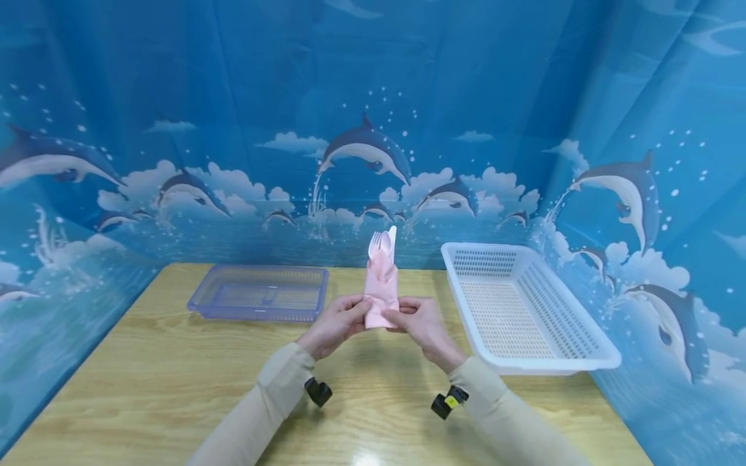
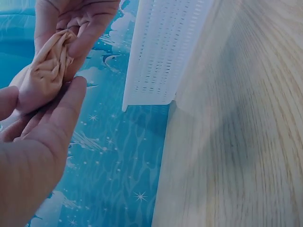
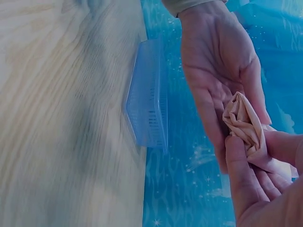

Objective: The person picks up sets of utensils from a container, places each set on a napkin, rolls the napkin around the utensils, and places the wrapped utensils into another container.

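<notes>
A folded pink napkin (image 1: pixel 381 291) is held upright above the table, with a fork (image 1: pixel 375 243), a spoon (image 1: pixel 386 243) and a white knife (image 1: pixel 393 237) standing out of its top. My left hand (image 1: pixel 340 320) pinches the napkin's left edge between thumb and fingers. On the other side my right hand (image 1: pixel 422 321) pinches the lower right edge, thumb in front. Both wrist views show the napkin's gathered bottom end (image 2: pixel 52 64) between the two hands. The cutlery's lower parts are hidden inside the napkin.
A clear bluish plastic tray (image 1: pixel 262 314) sits at the table's back left. On the right stands a larger white perforated basket (image 1: pixel 530 366). The wood-patterned table (image 1: pixel 175 375) ends at a blue curtain (image 1: pixel 280 77) printed with dolphins.
</notes>
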A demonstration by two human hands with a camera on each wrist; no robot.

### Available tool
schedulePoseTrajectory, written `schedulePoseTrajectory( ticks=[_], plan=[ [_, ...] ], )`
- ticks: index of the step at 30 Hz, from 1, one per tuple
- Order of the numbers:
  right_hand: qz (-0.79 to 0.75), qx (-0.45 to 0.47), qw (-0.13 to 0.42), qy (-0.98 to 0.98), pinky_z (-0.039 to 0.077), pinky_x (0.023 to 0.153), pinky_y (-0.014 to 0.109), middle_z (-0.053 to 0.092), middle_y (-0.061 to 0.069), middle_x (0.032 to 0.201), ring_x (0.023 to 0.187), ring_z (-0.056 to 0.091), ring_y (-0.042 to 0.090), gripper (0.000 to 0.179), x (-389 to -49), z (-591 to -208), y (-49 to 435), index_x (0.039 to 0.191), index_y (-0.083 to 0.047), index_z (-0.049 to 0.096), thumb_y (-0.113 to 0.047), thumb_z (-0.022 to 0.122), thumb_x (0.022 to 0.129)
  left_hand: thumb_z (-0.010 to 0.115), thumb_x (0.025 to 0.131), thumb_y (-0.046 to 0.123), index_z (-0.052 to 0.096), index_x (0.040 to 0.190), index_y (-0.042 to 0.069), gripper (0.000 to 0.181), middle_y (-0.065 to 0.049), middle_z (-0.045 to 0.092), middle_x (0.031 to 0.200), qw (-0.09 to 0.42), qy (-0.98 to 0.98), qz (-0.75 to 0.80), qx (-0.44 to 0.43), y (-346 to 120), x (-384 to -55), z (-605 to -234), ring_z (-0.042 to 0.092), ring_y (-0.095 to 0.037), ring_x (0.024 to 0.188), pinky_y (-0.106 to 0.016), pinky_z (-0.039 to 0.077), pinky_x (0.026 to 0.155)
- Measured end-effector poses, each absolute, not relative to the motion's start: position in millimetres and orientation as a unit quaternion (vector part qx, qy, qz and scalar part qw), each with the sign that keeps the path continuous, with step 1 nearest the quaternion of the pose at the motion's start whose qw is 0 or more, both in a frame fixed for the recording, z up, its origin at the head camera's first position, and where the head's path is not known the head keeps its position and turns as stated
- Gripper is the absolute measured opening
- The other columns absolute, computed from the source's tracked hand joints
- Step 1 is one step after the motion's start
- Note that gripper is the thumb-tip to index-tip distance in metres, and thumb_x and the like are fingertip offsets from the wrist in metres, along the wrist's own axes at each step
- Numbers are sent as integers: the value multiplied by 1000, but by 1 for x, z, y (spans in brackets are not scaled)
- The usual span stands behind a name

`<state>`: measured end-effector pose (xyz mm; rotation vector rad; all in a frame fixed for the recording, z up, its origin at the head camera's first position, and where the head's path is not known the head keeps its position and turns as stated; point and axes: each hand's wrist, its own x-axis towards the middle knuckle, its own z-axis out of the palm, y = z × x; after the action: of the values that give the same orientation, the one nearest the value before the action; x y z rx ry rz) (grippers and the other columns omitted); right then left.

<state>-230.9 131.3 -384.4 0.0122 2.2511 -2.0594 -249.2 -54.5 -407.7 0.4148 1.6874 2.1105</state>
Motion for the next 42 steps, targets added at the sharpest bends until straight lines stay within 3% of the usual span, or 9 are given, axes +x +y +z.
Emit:
schedulePoseTrajectory(
  ticks=[9, 21, 32, 38, 42],
  plan=[
    [-656, 25, 52, 752, 62, 75, 30, 73, 16, 95, 75, 71, 14, 33, -239, -364, 160, 120, 11, 61, 1, 68, 89, 44, 105, 17, 38, 143, -10, 47, -31, 47, 142, 207, 587, 764, 169, -58, -249, -405, 52, -37, 130, -40, 47, 106],
    [-608, 13, 68, 791, 60, 82, 33, 71, 1, 85, 76, 70, 8, 33, -256, -341, 210, 121, 12, 59, -6, 63, 95, 48, 104, 22, 40, 144, -5, 49, -27, 50, 142, 200, 598, 759, 161, -72, -246, -414, 53, -33, 130, -36, 49, 104],
    [-578, 12, 89, 811, 58, 88, 35, 68, 0, 86, 79, 71, 9, 39, -279, -336, 274, 127, 15, 51, -8, 59, 97, 51, 103, 21, 40, 142, -6, 49, -28, 51, 140, 198, 598, 763, 143, -83, -244, -420, 57, -31, 126, -34, 50, 102],
    [-579, 25, 103, 809, 61, 73, 24, 67, -1, 77, 70, 70, 6, 37, -293, -339, 309, 123, 18, 51, -7, 59, 97, 51, 102, 22, 41, 141, -7, 49, -28, 53, 138, 197, 605, 758, 142, -86, -243, -423, 59, -31, 124, -35, 50, 102],
    [-567, 55, 129, 811, 61, 69, 24, 68, 0, 76, 68, 70, 8, 34, -302, -343, 325, 122, 13, 54, -10, 59, 97, 51, 102, 22, 43, 139, -8, 48, -27, 54, 137, 196, 609, 755, 144, -88, -243, -424, 59, -30, 123, -36, 50, 102]
  ],
)
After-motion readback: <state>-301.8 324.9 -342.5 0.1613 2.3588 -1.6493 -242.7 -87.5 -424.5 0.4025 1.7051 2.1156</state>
